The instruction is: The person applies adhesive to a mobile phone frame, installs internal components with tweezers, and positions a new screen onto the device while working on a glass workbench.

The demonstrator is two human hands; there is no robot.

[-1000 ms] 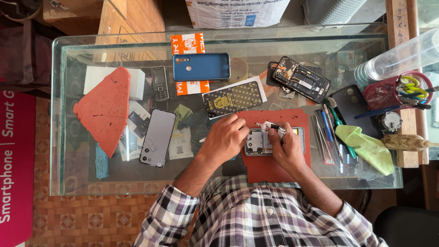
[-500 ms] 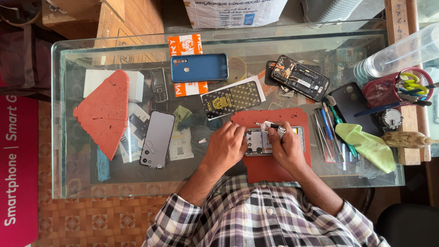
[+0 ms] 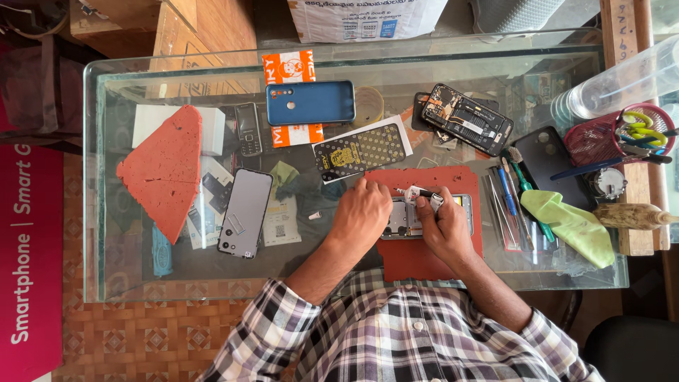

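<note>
The scene was bright and evenly lit by soft daylight, strongest along the far and right edges, where a clear plastic container [image 3: 622, 81] looked washed out. The glass bench [image 3: 106, 177] showed faint pale reflections but no hard glare, and shadows were weak. Focus was sharp throughout, with slight wide-angle bending at the edges.

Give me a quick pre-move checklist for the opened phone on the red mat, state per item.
1. Opened phone lies on the red mat: ok.
2. Left hand rests on the phone's left end, steadying it: ok.
3. Right hand grips a small tool over the phone: ok.
4. Tool tip seated on a part: cannot tell, too small.
5. Loose screws contained: cannot tell.
6. Spare tools lie beside the mat, near the right hand: ok.
</note>
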